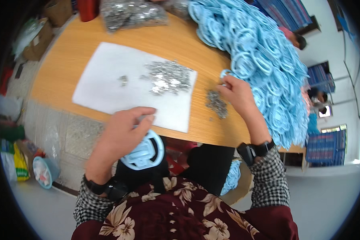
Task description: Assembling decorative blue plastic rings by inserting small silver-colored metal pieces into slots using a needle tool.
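Observation:
My left hand [126,130] is at the table's near edge, its fingers curled round the upper part of a round light-blue plastic piece [143,154]. This piece has an open ring and a crossbar, and it hangs over my lap; the hand hides its top. My right hand [238,94] is closed, fingertips together, just above a small heap of dull grey metal pieces [217,105]. Whatever its fingers hold is too small to make out. Beside its fingertips lies the edge of another light-blue ring [227,73]. Shiny small metal pieces [170,78] are spread on a white sheet [102,86].
A tall pile of light-blue plastic pieces [268,68] covers the table's right side. Clear bags of metal parts [134,16] and a red container [87,10] stand at the back. More blue pieces [232,178] sit in a container below. A bin [46,172] stands lower left.

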Demonstrator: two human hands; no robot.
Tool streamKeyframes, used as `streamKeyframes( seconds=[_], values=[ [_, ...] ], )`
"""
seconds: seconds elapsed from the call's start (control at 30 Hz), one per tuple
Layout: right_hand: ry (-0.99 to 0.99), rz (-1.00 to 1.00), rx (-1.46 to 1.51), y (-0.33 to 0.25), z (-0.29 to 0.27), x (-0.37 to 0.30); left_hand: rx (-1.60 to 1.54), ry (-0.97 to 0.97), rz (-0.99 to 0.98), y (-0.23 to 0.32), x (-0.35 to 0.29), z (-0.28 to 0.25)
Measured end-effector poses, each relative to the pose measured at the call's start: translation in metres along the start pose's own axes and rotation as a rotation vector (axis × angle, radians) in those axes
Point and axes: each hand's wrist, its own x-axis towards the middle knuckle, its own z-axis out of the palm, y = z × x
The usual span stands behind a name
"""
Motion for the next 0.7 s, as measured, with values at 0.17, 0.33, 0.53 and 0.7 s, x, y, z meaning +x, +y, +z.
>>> streamKeyframes(
  seconds=[0.17, 0.33, 0.53, 0.7],
  values=[
    [-0.054, 0.158, 0.135, -0.046, 0.004, 0.013, -0.023, -0.001, 0.074, -0.005, 0.003, 0.005],
    [-0.187, -0.314, 0.176, -0.132, 0.044, 0.043, -0.024, 0.018, 0.064, -0.011, -0.001, 0.002],
    [-0.377, -0.292, 0.087, -0.190, 0.066, 0.073, -0.024, 0.010, 0.083, -0.008, 0.001, -0.001],
    [-0.440, -0.306, 0.126, -0.190, 0.085, 0.085, 0.012, 0.018, 0.101, -0.009, -0.001, -0.001]
  ],
)
